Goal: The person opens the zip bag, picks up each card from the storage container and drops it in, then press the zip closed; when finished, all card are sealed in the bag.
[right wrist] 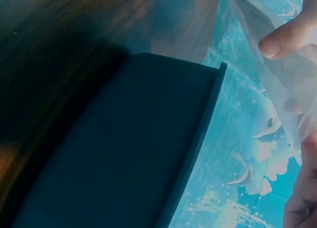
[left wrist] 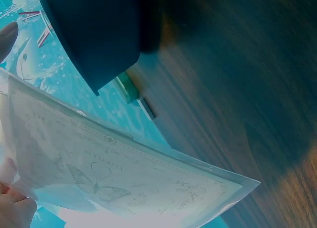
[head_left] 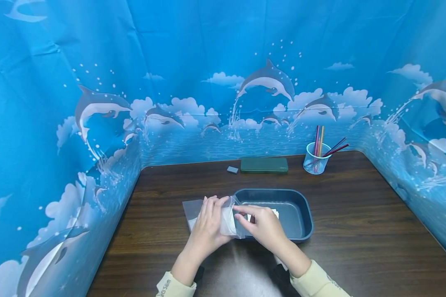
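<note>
My left hand [head_left: 208,222] grips a clear plastic bag [head_left: 239,202] with white paper [head_left: 227,220] inside it. In the left wrist view, the paper [left wrist: 148,178] shows through the film, printed with a butterfly and fine drawings. My right hand [head_left: 265,225] is at the bag's right-hand edge, its thumb and index finger pinching at the film. The bag is held over the left side of a dark blue tray [head_left: 306,206]. Part of a white item [head_left: 276,213] shows in the tray beside the right hand; the hand hides the remainder.
A green case [head_left: 264,165] lies at the back of the wooden table [head_left: 152,194], with a small grey-blue block [head_left: 232,169] left of it. To its right stands a light blue mesh cup [head_left: 316,163] of pencils. A blue dolphin curtain [head_left: 208,74] surrounds the table.
</note>
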The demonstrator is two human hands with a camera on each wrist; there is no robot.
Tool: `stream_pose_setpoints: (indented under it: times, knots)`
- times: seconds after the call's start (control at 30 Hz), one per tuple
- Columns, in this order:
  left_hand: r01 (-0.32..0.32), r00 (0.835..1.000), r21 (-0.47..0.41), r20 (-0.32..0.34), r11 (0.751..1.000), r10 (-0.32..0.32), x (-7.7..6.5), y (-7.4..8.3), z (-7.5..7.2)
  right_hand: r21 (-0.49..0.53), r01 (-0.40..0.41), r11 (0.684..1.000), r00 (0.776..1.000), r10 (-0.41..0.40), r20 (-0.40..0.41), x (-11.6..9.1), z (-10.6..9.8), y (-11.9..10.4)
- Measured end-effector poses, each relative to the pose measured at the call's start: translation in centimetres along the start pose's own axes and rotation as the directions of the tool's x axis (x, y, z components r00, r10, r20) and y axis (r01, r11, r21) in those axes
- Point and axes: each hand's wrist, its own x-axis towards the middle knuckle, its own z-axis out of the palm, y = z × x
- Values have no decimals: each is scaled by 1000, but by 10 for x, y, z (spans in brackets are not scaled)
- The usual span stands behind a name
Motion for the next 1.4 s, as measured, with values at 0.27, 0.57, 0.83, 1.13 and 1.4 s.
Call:
stream_pose_setpoints:
  times: [0.27,0.57,0.83,1.13,1.4]
  knots:
    - [11,1000,8,-10,1000,-11,-2,-5,0,-7,-24,1000,991,23,-128,0,-13,27]
    - [29,999,34,-29,999,-28,-4,-14,-2,-291,-384,876,906,419,67,-11,-31,79]
    - [35,999,29,-29,999,-34,-4,-16,-3,-416,-461,784,792,575,206,-17,-30,94]
    - [55,998,43,-15,998,-54,-4,-16,-4,-385,-487,784,785,586,201,-15,-27,103]
    - [59,998,46,-1,997,-59,-3,-19,-6,-302,-525,796,785,590,190,-13,-26,108]
